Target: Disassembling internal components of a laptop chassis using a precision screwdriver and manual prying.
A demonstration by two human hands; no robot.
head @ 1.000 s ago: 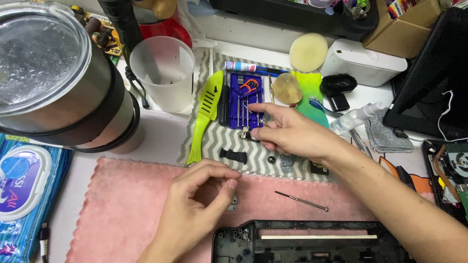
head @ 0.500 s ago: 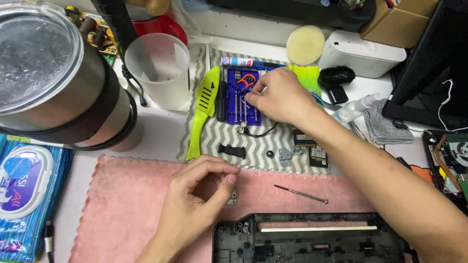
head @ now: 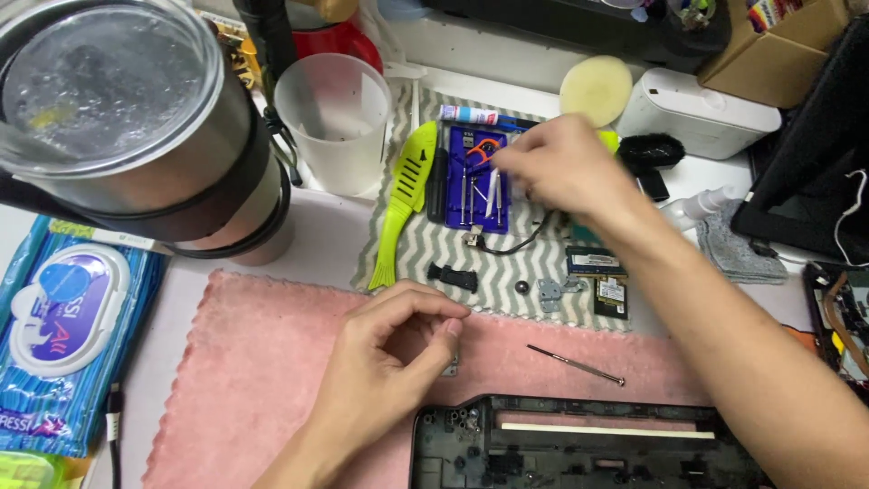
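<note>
Cluttered white desk (head: 326, 244) with a pink towel (head: 253, 362) laid across the front, and nearest the camera sits a black laptop base (head: 579, 448), opened up, its edge on the towel. Left hand (head: 389, 353) rests on the towel just above that shell, fingers curled together with the thumb pressed to the index tip, pinching something too tiny to make out; a small metal bracket (head: 450, 366) lies right under it. Thin screwdriver bit (head: 576, 364) lies loose on the pink to the right. Further back is a grey zigzag mat (head: 507, 272) with a small black part (head: 453, 276), a memory stick (head: 594, 263) and little brackets on it. Right hand (head: 561, 167) is over the blue tool kit (head: 471, 177), fingertips closed on one of the thin tools there, forearm crossing the mat and hiding part of it. Green fish-shaped opener (head: 403, 195) lies beside the kit, clear plastic cup (head: 333, 118) and big steel tumbler (head: 127, 118) further left, wet wipes pack (head: 63, 335) by the edge. Compared to half a second ago, the right hand has moved slightly right over the kit; the left hasn't budged.
</note>
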